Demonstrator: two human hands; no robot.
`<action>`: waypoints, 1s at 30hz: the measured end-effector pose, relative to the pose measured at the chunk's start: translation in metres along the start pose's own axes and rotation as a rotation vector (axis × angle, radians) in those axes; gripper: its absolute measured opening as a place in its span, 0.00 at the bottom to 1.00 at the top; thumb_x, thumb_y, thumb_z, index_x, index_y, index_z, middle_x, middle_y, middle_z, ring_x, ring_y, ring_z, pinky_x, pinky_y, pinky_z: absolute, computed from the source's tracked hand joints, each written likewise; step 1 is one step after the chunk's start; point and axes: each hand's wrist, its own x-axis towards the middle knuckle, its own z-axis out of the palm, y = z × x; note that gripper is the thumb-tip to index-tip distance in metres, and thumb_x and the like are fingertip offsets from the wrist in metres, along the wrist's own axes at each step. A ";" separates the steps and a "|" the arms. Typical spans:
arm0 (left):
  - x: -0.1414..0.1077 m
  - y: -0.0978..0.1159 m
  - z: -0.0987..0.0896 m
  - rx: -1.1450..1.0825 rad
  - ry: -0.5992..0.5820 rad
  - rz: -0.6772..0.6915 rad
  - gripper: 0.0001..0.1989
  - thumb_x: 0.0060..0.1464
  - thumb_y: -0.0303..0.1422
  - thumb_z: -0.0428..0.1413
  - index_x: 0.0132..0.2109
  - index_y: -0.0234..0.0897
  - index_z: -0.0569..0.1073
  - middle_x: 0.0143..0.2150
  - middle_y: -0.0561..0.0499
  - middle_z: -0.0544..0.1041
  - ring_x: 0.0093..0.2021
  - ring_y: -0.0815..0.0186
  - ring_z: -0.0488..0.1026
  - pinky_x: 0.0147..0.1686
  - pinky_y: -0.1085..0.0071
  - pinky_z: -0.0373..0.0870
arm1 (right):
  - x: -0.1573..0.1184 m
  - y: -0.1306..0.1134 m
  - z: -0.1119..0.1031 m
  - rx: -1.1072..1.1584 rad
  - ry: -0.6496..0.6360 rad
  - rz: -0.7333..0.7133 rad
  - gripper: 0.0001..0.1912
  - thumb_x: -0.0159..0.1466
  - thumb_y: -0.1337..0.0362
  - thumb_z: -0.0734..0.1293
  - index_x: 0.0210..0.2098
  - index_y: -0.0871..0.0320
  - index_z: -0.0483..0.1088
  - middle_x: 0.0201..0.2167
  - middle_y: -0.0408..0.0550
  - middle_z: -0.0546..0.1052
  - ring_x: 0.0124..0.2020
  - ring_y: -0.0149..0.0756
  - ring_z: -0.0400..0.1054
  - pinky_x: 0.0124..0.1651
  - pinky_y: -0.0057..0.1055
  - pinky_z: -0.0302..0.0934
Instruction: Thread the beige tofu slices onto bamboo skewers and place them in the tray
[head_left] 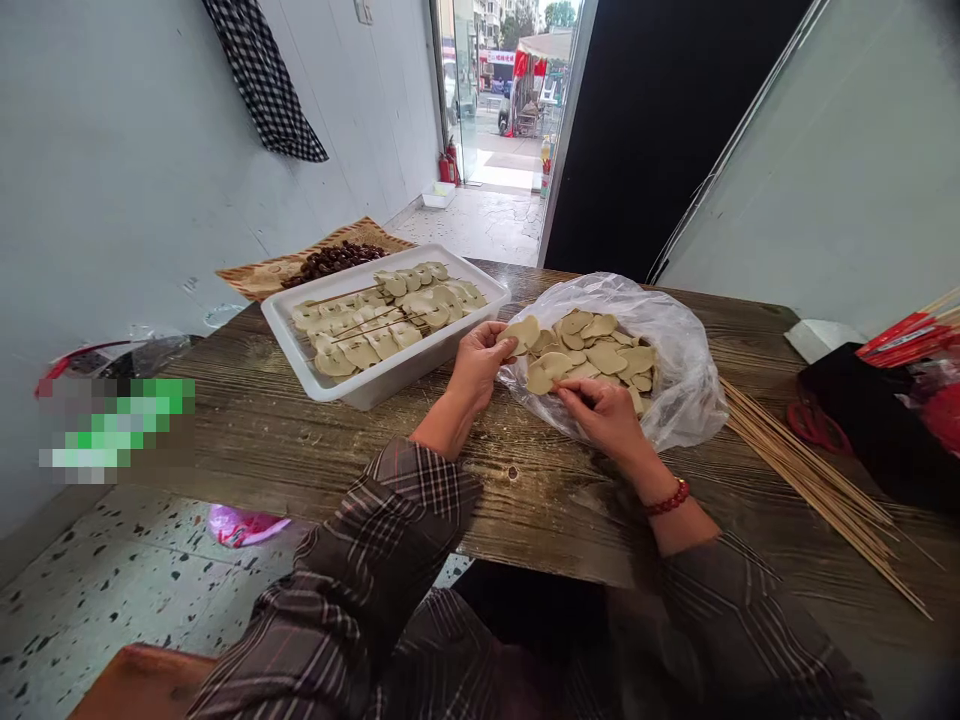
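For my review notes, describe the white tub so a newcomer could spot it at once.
Find the wooden table. The rectangular white tub stands between the clear bag and the dark pile on a woven mat. Its pale slices are threaded in rows on sticks, unlike the bag's loose heap.

Daylight from doorway (499, 100), beyond hands; street blown pale, floor glare at threshold. Tabletop (420, 470) moderately lit, soft sheen near left hand (480, 360). Black panel (660, 130) crushed dark. Wide-lens stretch at edges. Pixelated patch left of left hand.
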 end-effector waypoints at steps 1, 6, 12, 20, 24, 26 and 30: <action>0.000 0.001 -0.001 -0.020 0.002 -0.028 0.14 0.38 0.32 0.66 0.33 0.34 0.72 0.30 0.53 0.75 0.29 0.71 0.71 0.27 0.76 0.66 | 0.000 0.000 0.000 0.002 0.002 -0.004 0.12 0.64 0.60 0.65 0.36 0.57 0.80 0.31 0.48 0.83 0.31 0.37 0.75 0.34 0.30 0.65; 0.001 0.002 -0.002 -0.093 0.040 -0.109 0.16 0.36 0.32 0.68 0.35 0.34 0.73 0.30 0.53 0.76 0.28 0.71 0.72 0.25 0.76 0.66 | -0.001 0.001 0.001 -0.006 0.010 -0.002 0.11 0.64 0.60 0.66 0.35 0.56 0.80 0.33 0.50 0.83 0.33 0.40 0.76 0.36 0.33 0.67; 0.001 0.003 -0.001 -0.178 0.052 -0.142 0.15 0.36 0.30 0.69 0.32 0.33 0.72 0.28 0.54 0.75 0.27 0.71 0.72 0.26 0.75 0.68 | -0.002 0.003 0.004 0.014 0.033 -0.012 0.11 0.63 0.60 0.66 0.37 0.55 0.81 0.37 0.50 0.83 0.37 0.43 0.78 0.41 0.37 0.69; 0.001 0.002 -0.001 -0.225 0.037 -0.228 0.11 0.40 0.26 0.66 0.31 0.32 0.71 0.26 0.54 0.75 0.24 0.72 0.71 0.26 0.74 0.70 | -0.002 0.005 0.004 0.042 0.030 -0.048 0.10 0.64 0.61 0.66 0.38 0.55 0.81 0.38 0.50 0.84 0.39 0.42 0.78 0.43 0.37 0.70; 0.000 -0.001 -0.001 -0.200 0.014 -0.219 0.11 0.40 0.26 0.66 0.31 0.32 0.71 0.27 0.54 0.74 0.24 0.72 0.71 0.26 0.73 0.71 | -0.002 0.006 0.004 0.043 0.028 -0.027 0.10 0.64 0.61 0.67 0.38 0.55 0.81 0.38 0.50 0.84 0.39 0.43 0.78 0.43 0.37 0.69; -0.001 -0.002 0.000 -0.174 0.013 -0.194 0.12 0.39 0.28 0.67 0.31 0.33 0.71 0.27 0.54 0.74 0.25 0.72 0.71 0.26 0.73 0.71 | -0.002 0.004 0.004 0.046 0.031 0.000 0.11 0.63 0.60 0.67 0.37 0.55 0.81 0.37 0.50 0.84 0.38 0.42 0.77 0.43 0.37 0.69; -0.002 -0.002 0.002 -0.125 0.031 -0.105 0.13 0.38 0.30 0.67 0.31 0.33 0.72 0.28 0.54 0.74 0.27 0.72 0.71 0.27 0.74 0.70 | -0.001 0.001 0.004 0.049 0.023 0.058 0.12 0.63 0.59 0.66 0.36 0.57 0.81 0.35 0.50 0.83 0.35 0.40 0.76 0.38 0.33 0.68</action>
